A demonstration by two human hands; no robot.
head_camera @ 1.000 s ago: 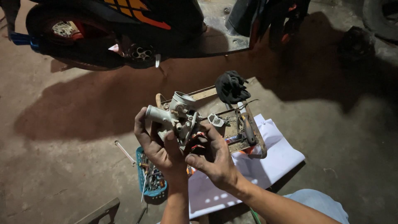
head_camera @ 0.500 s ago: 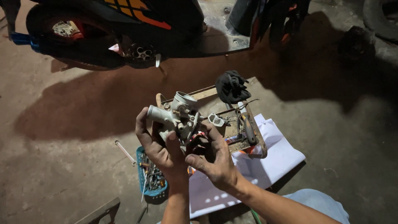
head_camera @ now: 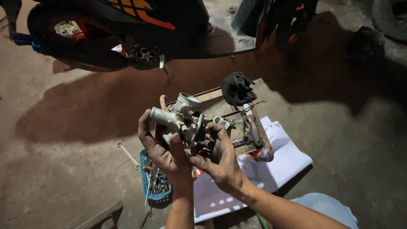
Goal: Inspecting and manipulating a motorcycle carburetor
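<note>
A grey metal carburetor (head_camera: 183, 120) is held up in both hands above a workshop floor.

At the far left a motorcycle (head_camera: 118, 29) is parked, its shadow cast across the concrete. Nearer, a white rod (head_camera: 128, 155) lies just left of a blue basket (head_camera: 145, 178) of small tools. The carburetor is cradled from below by the left hand (head_camera: 163, 150), fingers wrapped around its left side; its lower right side is gripped by the right hand (head_camera: 218, 159), fingers curled closed on it. Behind the hands a shallow wooden tray (head_camera: 237, 135) is seen, with a black glove (head_camera: 236, 87) at its far edge and a screwdriver (head_camera: 253, 127) inside. White paper (head_camera: 280, 159) is spread under the tray at the right.
</note>
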